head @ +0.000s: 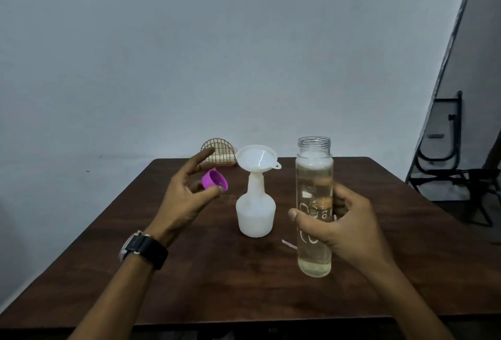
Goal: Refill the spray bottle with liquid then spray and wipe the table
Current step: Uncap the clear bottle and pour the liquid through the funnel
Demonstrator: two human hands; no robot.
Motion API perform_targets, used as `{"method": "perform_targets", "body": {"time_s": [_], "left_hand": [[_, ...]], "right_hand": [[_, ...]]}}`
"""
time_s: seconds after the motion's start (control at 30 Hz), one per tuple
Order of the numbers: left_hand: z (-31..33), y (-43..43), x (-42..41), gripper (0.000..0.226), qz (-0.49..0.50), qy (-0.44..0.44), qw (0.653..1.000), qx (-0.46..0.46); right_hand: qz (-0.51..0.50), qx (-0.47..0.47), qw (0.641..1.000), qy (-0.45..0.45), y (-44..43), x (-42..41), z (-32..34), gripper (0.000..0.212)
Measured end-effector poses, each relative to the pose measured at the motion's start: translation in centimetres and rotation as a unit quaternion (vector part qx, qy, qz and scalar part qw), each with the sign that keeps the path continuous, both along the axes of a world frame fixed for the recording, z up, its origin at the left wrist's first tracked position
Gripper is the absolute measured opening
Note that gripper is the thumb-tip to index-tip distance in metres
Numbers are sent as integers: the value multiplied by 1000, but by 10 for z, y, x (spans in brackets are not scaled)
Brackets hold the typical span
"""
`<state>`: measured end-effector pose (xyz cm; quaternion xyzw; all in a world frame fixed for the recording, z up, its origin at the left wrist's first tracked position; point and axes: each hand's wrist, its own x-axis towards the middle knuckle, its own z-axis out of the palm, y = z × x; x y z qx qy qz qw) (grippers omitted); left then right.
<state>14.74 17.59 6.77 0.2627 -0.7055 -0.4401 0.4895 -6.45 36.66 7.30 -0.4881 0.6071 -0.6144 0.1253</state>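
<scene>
A white spray bottle body [255, 210] stands uncapped in the middle of the dark wooden table [211, 285], with a white funnel [257, 158] sitting in its neck. My right hand [344, 220] grips a tall clear bottle [314, 177], open at the top and nearly full of pale yellowish liquid, held upright just right of the spray bottle. My left hand [187, 193] pinches a purple cap [214, 180] between thumb and fingers, to the left of the funnel. A thin pale tube [289, 244] lies on the table behind the clear bottle.
A small wire holder [218, 151] with something white in it stands at the table's far edge against the wall. A folded black metal chair [450, 149] leans at the right. I wear a black watch [143, 248] on my left wrist.
</scene>
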Motion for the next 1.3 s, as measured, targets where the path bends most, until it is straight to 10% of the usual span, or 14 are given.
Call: {"method": "perform_targets", "body": {"time_s": [0.23, 0.6, 0.77, 1.0, 1.3], "left_hand": [[-55, -21, 4, 89, 40, -137, 985, 97], [-82, -36, 3, 97, 87, -429, 899, -16], [-63, -21, -9, 147, 99, -313, 944, -16], [-23, -13, -62, 142, 15, -96, 995, -15], [1, -27, -97, 145, -30, -40, 999, -11]], "right_hand": [[-11, 8, 1000, 14, -3, 0, -5, 32], [-9, 9, 1000, 10, -8, -1, -10, 40], [-11, 12, 999, 28, -8, -6, -8, 34], [-22, 33, 998, 58, -9, -18, 3, 33], [-29, 39, 997, 62, -12, -29, 5, 31]]}}
